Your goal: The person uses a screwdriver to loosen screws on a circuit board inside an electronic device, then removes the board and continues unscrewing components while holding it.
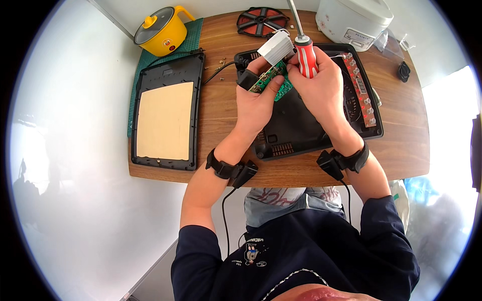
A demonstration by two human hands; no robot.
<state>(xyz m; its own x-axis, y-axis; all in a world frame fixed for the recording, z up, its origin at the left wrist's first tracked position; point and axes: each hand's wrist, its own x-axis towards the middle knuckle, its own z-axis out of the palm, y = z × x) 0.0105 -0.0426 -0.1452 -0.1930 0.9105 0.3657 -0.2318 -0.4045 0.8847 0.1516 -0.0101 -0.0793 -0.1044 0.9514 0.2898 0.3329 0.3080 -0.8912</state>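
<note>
Wood-grain table point(218, 125) beside a white wall point(75, 100) (bright glare point(453, 113), right)

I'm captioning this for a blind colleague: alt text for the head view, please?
A person's left hand grips a green circuit board with a finned heat sink over an open black housing, while the right hand holds a red-handled screwdriver. A black panel lies leftward.

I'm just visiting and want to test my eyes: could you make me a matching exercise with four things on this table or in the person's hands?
Things:
1. Screwdriver
2. Circuit board
3. Lidded pot
4. Round disc

Descriptions:
A. yellow, near the far left corner of the table
B. green, held in the left hand
C. red and black, near the table's far edge
D. red-and-white handle, held in the right hand

Pairs: 1-D, 2-B, 3-A, 4-C.
</note>
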